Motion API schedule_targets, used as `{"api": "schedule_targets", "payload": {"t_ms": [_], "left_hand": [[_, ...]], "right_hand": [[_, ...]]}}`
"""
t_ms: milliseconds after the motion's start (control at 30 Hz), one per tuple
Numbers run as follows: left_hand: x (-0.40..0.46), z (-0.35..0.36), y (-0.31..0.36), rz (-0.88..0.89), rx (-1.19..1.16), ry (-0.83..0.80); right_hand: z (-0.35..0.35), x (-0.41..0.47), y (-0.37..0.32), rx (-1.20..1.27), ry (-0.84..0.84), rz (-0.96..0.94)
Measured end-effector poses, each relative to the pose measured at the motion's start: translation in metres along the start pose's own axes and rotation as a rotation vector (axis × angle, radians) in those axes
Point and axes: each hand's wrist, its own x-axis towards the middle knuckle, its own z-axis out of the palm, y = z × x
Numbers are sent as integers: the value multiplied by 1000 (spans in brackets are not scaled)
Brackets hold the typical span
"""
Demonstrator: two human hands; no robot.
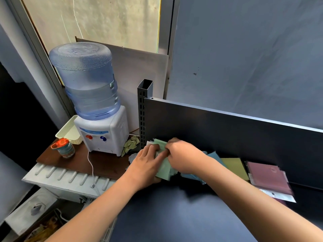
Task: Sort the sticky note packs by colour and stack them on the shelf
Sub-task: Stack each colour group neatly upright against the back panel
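Observation:
A pile of light green sticky note packs (pixel 165 169) lies at the left end of the dark shelf (pixel 174 206), against its back panel. My left hand (pixel 146 162) rests on the pile's left side with straight fingers. My right hand (pixel 183 156) lies over the top of the pile, its fingers curled at the upper packs. To the right along the shelf lie blue packs (pixel 214 157), a yellow-olive pack (pixel 235 166) and a stack of maroon packs (pixel 269 177). Both hands hide much of the green pile.
A slotted metal upright (pixel 144 109) stands at the shelf's left end. Left of it, a water dispenser (pixel 97 110), a cream basket (pixel 70 131), an orange-lidded jar (pixel 63 148) and a crumpled cloth (pixel 130 145) sit on a brown board.

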Motion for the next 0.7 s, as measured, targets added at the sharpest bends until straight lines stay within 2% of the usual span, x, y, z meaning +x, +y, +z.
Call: {"api": "schedule_targets", "payload": {"t_ms": [233, 433, 567, 633, 700], "left_hand": [[-3, 7, -5, -12, -38, -20], [-16, 6, -2, -12, -134, -43], [-31, 10, 0, -184, -313, -27], [-34, 12, -1, -328, -462, 9], [-32, 11, -1, -407, -645, -28]], "right_hand": [[-4, -1, 5, 74, -120, -17], [11, 2, -9, -173, -32, -39], [22, 1, -16, -266, 15, -18], [28, -1, -20, -304, 44, -23], [32, -1, -22, -322, 84, -45]]}}
